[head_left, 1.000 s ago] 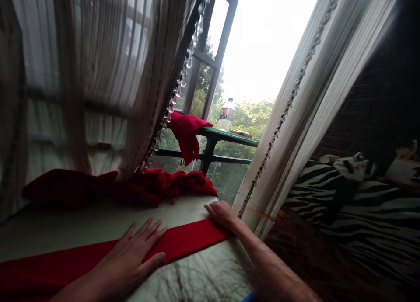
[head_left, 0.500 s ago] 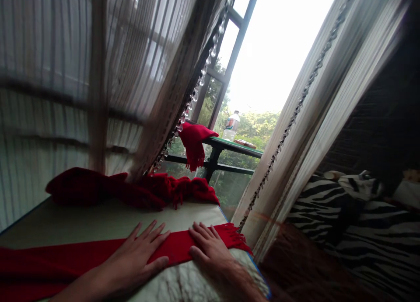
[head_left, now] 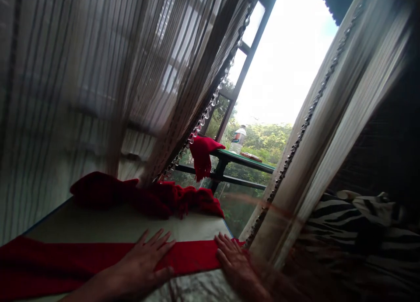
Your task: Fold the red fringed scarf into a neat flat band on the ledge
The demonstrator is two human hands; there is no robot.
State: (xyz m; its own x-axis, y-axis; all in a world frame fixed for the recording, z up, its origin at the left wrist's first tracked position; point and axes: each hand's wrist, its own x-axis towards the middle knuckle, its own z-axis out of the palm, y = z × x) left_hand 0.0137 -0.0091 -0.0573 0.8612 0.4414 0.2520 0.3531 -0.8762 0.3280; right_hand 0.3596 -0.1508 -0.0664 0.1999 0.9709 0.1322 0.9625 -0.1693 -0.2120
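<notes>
A long red scarf (head_left: 193, 255) lies stretched across the pale tabletop (head_left: 197, 225), its left part wider and loosely creased. My left hand (head_left: 144, 260) rests on the scarf near its middle, palm down with fingers spread. Over the scarf's fringed right end lies my right hand (head_left: 234, 258), flat with fingers stretched and slightly blurred; it covers most of the fringe. Behind both hands, a crumpled heap of dark red scarves (head_left: 147, 199) sits along the table's far edge.
Sheer striped curtains (head_left: 98, 74) hang over the table's far side. Through the window gap, another red scarf (head_left: 201, 157) drapes over a green ledge (head_left: 256, 161) bearing a plastic bottle (head_left: 238, 139). Zebra-striped fabric (head_left: 341, 223) lies at the right.
My right hand has slid right along the scarf to its fringed end, away from my left hand. The left hand stays on the scarf. The whole view has shifted slightly.
</notes>
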